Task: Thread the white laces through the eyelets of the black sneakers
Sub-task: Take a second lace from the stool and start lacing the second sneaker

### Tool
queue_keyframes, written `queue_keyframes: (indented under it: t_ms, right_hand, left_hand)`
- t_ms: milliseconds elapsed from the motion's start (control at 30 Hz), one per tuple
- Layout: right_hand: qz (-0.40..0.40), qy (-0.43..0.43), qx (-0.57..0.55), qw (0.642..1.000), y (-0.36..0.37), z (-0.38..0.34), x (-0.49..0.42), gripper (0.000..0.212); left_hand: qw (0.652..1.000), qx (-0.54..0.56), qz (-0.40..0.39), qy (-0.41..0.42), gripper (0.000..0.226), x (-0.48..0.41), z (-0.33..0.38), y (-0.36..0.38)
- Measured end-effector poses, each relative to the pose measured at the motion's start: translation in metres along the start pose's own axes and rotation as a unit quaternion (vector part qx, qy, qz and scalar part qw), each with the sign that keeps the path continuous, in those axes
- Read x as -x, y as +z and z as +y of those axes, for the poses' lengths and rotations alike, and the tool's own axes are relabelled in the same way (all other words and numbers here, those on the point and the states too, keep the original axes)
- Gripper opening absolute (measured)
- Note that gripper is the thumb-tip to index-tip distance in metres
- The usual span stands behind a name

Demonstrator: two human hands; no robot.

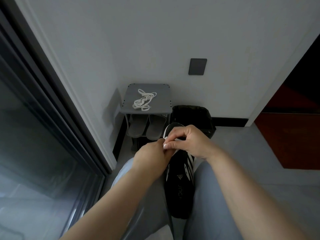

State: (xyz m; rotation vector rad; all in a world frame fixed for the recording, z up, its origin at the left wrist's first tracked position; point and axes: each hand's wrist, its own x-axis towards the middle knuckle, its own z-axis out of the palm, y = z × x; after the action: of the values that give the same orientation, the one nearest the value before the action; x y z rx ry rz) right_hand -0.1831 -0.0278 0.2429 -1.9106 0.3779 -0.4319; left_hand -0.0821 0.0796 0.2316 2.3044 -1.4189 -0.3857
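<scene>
I sat with a black sneaker (180, 187) wedged between my knees, heel toward me and toe pointing away, its white stripes showing on the side. Both my hands met over the front of the shoe: my left hand (150, 156) was curled in from the left, and my right hand (192, 142) arched over from the right, thumb and forefinger pinched nearly closed on a short bit of white lace (165, 138) near the toe end. Whether the left fingers also gripped that lace I could not tell; they were hidden behind the knuckles. The eyelets lay under my hands, so how many were filled was out of sight; I judged the threading was at an early stage. Further off, a second white lace (143, 100) lay in a loose tangle on the grey stool (131, 105) against the wall, untouched, with grey slippers (147, 127) on the shelf below. The other sneaker was not visible.
</scene>
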Motion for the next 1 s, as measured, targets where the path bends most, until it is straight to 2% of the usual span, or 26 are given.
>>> queue_keyframes:
  t_ms: [100, 167, 233, 300, 433, 567, 667, 767, 867, 933, 1000]
  right_hand:
    - [0.013, 0.033, -0.009, 0.999, 0.0, 0.005, 0.0, 0.01]
    - [0.027, 0.053, 0.023, 0.998, -0.002, 0.009, 0.001, 0.021]
    - [-0.01, 0.052, 0.105, 0.993, -0.002, 0.013, 0.002, 0.03]
    - [-0.045, 0.068, 0.183, 0.98, 0.001, 0.015, 0.002, 0.027]
    - [0.005, 0.045, 0.247, 0.968, 0.004, 0.019, 0.002, 0.019]
    - [0.049, -0.034, 0.322, 0.945, 0.002, 0.02, 0.012, 0.011]
    - [0.062, -0.039, 0.354, 0.932, 0.006, 0.009, 0.021, 0.009]
    - [0.041, -0.025, 0.332, 0.942, 0.013, -0.003, 0.04, 0.008]
    - [0.011, -0.009, 0.278, 0.96, 0.023, -0.022, 0.067, 0.008]
    - [-0.035, -0.013, 0.213, 0.976, 0.032, -0.037, 0.083, 0.008]
    - [-0.066, -0.018, 0.142, 0.987, 0.04, -0.049, 0.092, 0.006]
  left_hand:
    - [0.995, -0.092, -0.033, 0.002, 0.04, 0.004, 0.006, 0.003]
    - [0.994, -0.105, -0.024, 0.023, 0.04, 0.013, 0.006, 0.005]
    - [0.996, -0.086, -0.018, 0.031, 0.045, 0.021, 0.004, 0.003]
    - [0.995, -0.079, -0.008, 0.052, 0.046, 0.029, 0.004, -0.002]
    - [0.993, -0.029, 0.022, 0.116, 0.039, 0.04, 0.0, -0.008]
    - [0.99, 0.082, 0.073, 0.089, 0.032, 0.028, -0.013, -0.001]
    - [0.995, 0.075, 0.037, 0.059, 0.04, 0.015, -0.017, 0.005]
    - [0.997, 0.032, 0.008, 0.064, 0.047, 0.009, -0.015, 0.011]
    - [0.997, -0.019, 0.013, 0.076, 0.035, 0.007, -0.013, 0.013]
    - [0.996, -0.011, 0.02, 0.087, 0.033, 0.005, -0.016, 0.014]
    - [0.997, 0.034, -0.005, 0.073, 0.046, 0.006, -0.018, 0.015]
